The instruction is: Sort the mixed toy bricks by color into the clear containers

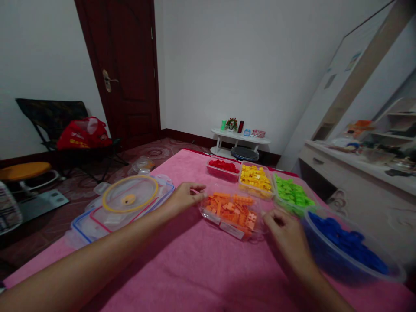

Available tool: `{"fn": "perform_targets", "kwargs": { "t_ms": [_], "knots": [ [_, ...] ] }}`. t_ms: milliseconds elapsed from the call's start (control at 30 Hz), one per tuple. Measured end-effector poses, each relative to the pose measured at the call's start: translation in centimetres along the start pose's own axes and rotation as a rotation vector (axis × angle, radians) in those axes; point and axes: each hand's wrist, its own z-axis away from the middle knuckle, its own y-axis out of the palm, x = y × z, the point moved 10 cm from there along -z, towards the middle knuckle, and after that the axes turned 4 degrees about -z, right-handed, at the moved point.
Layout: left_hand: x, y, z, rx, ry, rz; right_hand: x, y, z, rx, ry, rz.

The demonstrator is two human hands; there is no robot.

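A clear plastic container (212,218) with orange building bricks (229,209) in it is between my two hands over the pink cloth. My left hand (186,196) pinches the container's left rim between thumb and fingers. At the opposite side, my right hand (283,229) has its fingers curled around the right edge. Just behind stand a container of red bricks (223,166), one of yellow bricks (256,178) and one of green bricks (294,192). A round clear tub (325,255) with blue bricks (347,238) sits beyond my right forearm.
Several clear lids with coloured seals, one with a yellow ring (107,208), lie stacked at the left of the pink-covered table (175,268). A drawer cabinet (351,182) stands close on the right. A folding chair (52,112) holding a red bag (85,133) is farther left.
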Motion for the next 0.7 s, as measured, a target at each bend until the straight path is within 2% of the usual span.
{"fn": "perform_targets", "kwargs": {
  "t_ms": [100,200,333,400,567,700],
  "knots": [
    [0.2,0.0,-0.7,-0.014,-0.061,0.012,-0.4,0.4,0.0,0.057,-0.054,0.190],
    [0.1,-0.2,-1.3,-0.011,-0.122,0.035,-0.3,1.5,0.1,0.123,-0.023,0.174],
    [0.4,-0.2,-2.0,0.045,-0.202,0.069,0.1,1.9,0.4,0.130,-0.017,0.162],
    [0.4,-0.1,-2.3,0.066,-0.208,0.085,-0.3,2.0,0.5,0.148,0.022,0.113],
    [0.1,0.2,-2.8,0.086,-0.203,0.080,-2.7,2.9,1.3,0.250,0.226,-0.114],
    [0.0,0.1,-2.9,0.058,-0.200,0.040,-3.6,3.0,1.4,0.281,0.282,-0.124]
  ]
}}
